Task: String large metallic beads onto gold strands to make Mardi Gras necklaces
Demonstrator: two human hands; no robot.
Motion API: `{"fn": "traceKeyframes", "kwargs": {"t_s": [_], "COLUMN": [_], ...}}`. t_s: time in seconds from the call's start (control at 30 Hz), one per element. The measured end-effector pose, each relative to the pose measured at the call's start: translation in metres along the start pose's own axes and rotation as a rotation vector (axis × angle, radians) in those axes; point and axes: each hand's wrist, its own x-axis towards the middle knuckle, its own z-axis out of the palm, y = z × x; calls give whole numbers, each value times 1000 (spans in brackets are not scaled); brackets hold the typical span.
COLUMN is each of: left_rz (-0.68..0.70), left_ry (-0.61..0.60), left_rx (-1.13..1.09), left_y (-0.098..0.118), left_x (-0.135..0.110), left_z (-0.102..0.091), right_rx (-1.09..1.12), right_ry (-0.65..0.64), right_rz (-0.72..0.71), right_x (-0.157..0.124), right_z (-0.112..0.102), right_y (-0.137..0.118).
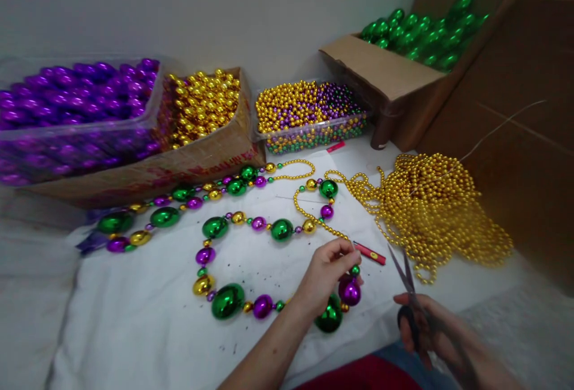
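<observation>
A long bead necklace [233, 222] of green, purple and gold beads winds across the white cloth [134, 318]. My left hand [325, 276] pinches the strand near its gold small-bead end, just above a purple bead [350, 290] and a green bead [330, 317]. My right hand [430, 333] is closed on the handles of a pair of scissors [403, 273], whose blades stand apart and point up toward the strand. A red lighter [370, 253] lies just beyond my left fingers.
A heap of gold bead strands [434, 210] lies at the right. At the back stand a clear tub of purple beads [76, 109], a cardboard box of gold beads [204, 103], a clear tub of small mixed beads [309, 112] and a carton of green beads [421, 34].
</observation>
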Motion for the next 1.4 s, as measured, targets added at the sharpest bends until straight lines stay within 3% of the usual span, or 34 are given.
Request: {"fn": "traceKeyframes", "kwargs": {"t_s": [0.13,0.3,0.43,0.53,0.63,0.73,0.83,0.93,1.0,1.2,1.3,1.4], "left_rz": [-80,-86,-52,-22,27,59,22,-27,-19,152,121,39], "left_ry": [-74,-41,-35,-52,-49,-29,-37,0,66,228,289,268], "left_rx": [54,166,250,353,456,501,393,199,111,-39,-127,-254], "left_y": [-8,-36,-44,-44,-46,-47,-42,-29,-19,-8,-17,-26], "left_x": [-1,6,4,1,0,-1,-6,-15,-21,-30,-31,-32], "left_z": [8,14,14,12,11,12,12,3,-5,-17,-17,-19], "right_rx": [-78,-104,-99,-105,-114,-146,-260,-526,-715,-1017,-1172,-1375], "right_ry": [182,240,212,81,-8,24,147,380,444,286,242,227], "right_rz": [-114,-138,-25,49,44,32,23,-27,-72,-256,-311,-341], "right_x": [16,24,13,1,-12,-19,-18,-14,-12,6,20,33], "right_z": [-4,0,-6,-19,-28,-29,-27,-21,-15,-8,-6,0], "right_y": [-6,-2,22,46,62,64,57,48,42,29,25,19]}}
